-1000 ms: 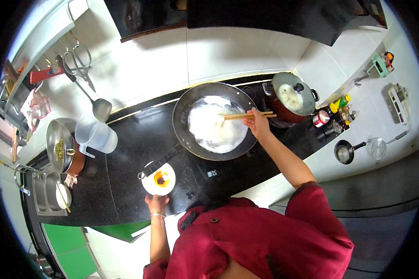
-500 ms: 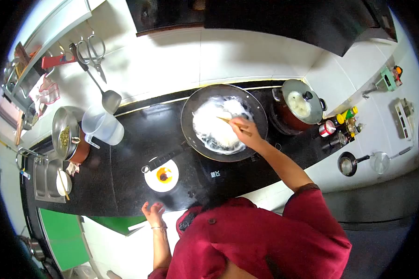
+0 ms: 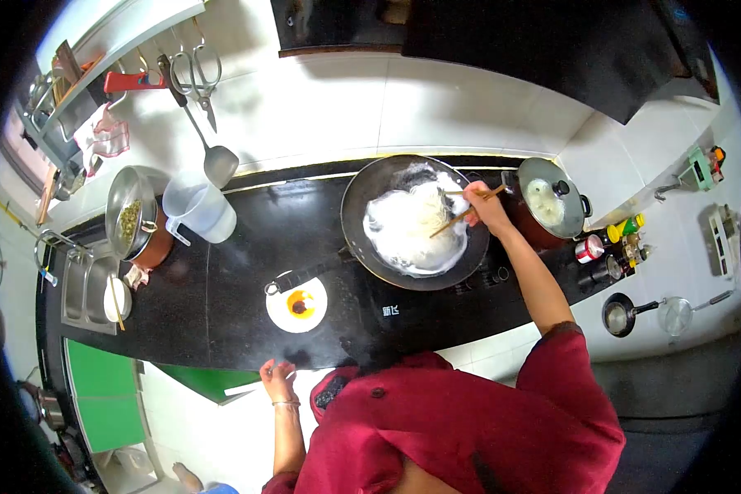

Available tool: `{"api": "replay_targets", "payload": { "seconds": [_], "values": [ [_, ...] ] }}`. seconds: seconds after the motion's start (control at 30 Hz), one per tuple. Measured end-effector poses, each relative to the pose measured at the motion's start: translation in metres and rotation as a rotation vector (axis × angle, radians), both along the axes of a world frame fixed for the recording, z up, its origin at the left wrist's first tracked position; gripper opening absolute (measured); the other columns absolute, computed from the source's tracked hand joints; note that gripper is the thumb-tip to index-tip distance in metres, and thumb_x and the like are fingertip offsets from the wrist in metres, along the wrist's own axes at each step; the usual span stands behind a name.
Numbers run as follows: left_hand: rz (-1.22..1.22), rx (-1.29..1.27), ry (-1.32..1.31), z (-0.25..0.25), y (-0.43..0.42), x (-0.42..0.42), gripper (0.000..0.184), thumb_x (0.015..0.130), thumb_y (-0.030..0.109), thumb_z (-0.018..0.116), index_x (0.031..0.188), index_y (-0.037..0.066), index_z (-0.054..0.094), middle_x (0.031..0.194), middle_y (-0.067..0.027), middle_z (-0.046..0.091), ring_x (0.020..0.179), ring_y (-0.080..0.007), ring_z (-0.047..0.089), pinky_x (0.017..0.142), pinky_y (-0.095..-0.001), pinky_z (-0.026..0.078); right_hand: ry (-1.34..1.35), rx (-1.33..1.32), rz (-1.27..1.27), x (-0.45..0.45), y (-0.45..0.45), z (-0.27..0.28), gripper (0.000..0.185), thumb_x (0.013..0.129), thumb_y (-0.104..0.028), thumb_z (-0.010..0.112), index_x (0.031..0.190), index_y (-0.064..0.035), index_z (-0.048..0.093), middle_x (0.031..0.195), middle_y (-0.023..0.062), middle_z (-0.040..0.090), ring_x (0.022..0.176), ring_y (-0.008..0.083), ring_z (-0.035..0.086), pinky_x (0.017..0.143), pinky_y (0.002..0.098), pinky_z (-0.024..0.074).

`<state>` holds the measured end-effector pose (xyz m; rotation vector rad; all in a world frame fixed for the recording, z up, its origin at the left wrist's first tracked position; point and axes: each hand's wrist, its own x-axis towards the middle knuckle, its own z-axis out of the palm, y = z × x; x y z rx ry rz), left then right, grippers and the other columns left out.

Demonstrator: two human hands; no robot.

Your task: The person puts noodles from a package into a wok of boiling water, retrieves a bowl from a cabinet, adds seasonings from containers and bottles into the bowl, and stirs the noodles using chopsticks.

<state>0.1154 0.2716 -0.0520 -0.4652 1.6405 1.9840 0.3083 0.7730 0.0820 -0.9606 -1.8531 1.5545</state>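
Note:
My right hand [image 3: 484, 206] grips a pair of chopsticks [image 3: 449, 226], held spread apart over the wok [image 3: 353, 221]. Pale noodles [image 3: 424, 210] sit in white foam inside the wok, and the chopstick tips reach into them. The wok's long dark handle [image 3: 309, 275] points left and passes over the edge of a white dish [image 3: 309, 323]. That dish holds an orange-brown sauce [image 3: 300, 303]. My left hand [image 3: 277, 379] hangs just off the counter's front edge, below the dish, its fingers loosely bent and apart with nothing in them.
Right of the wok stands a lidded pot [image 3: 543, 206], with seasoning bottles [image 3: 626, 230] beyond. To the left are a plastic measuring jug [image 3: 202, 210], a brown pot [image 3: 150, 247] and a sink [image 3: 90, 288]. A spatula [image 3: 220, 165] and scissors [image 3: 196, 78] hang on the wall.
My right hand has moved to the wok's right side, and the chopsticks have spread apart. More noodles show above the foam. My view has shifted a little; my left hand stays by the counter edge.

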Motion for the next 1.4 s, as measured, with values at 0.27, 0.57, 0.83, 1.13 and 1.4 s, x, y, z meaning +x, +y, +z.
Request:
{"api": "replay_targets", "payload": {
  "seconds": [0.27, 0.57, 0.83, 1.13, 1.4],
  "values": [
    [-0.058, 0.017, 0.021, 0.010, 0.009, 0.001, 0.029, 0.074, 0.007, 0.047, 0.102, 0.012, 0.039, 0.081, -0.0102, 0.054, 0.069, -0.0196, 0.055, 0.059, -0.0305, 0.044, 0.170, -0.157, -0.125, -0.053, -0.011, -0.065, 0.024, 0.084, -0.026, 0.046, 0.082, -0.0023, 0.050, 0.073, 0.0112, 0.057, 0.048, 0.0136, 0.056, 0.039, 0.0209, 0.0442],
    [-0.092, 0.052, -0.031, 0.017, 0.009, 0.002, 0.026, 0.073, 0.005, 0.046, 0.099, 0.010, 0.042, 0.081, -0.0104, 0.054, 0.067, -0.0192, 0.055, 0.057, -0.0284, 0.044, 0.407, -1.005, -0.360, -0.064, -0.014, -0.063, 0.014, 0.078, -0.010, 0.052, 0.078, 0.0036, 0.047, 0.080, 0.0218, 0.052, 0.061, 0.0226, 0.057, 0.050, 0.0206, 0.0510],
    [-0.106, 0.045, -0.057, 0.020, 0.017, -0.002, 0.024, 0.075, 0.005, 0.046, 0.099, 0.008, 0.042, 0.079, -0.0126, 0.055, 0.066, -0.0205, 0.057, 0.054, -0.0280, 0.047, 0.687, -0.773, -0.235, -0.022, 0.002, 0.036, 0.011, 0.078, -0.006, 0.053, 0.086, 0.0002, 0.048, 0.076, 0.0172, 0.055, 0.064, 0.0215, 0.058, 0.050, 0.0199, 0.0518],
    [-0.142, 0.069, -0.054, 0.020, 0.022, -0.002, 0.020, 0.078, 0.006, 0.042, 0.098, 0.005, 0.042, 0.078, -0.0122, 0.055, 0.066, -0.0202, 0.057, 0.054, -0.0272, 0.047, 0.538, -0.613, -0.389, 0.020, -0.004, -0.026, 0.024, 0.084, -0.025, 0.050, 0.082, -0.0012, 0.049, 0.063, 0.0110, 0.054, 0.055, 0.0180, 0.058, 0.051, 0.0224, 0.0492],
    [-0.123, 0.036, -0.062, 0.014, 0.017, 0.004, 0.019, 0.076, 0.006, 0.043, 0.095, 0.008, 0.044, 0.078, -0.0125, 0.056, 0.064, -0.0205, 0.057, 0.055, -0.0276, 0.047, -0.098, 0.211, 0.036, 0.005, -0.084, 0.009, 0.028, 0.085, -0.027, 0.048, 0.081, 0.0003, 0.054, 0.065, 0.0066, 0.056, 0.050, 0.0096, 0.054, 0.043, 0.0227, 0.0440]
  ]
}}
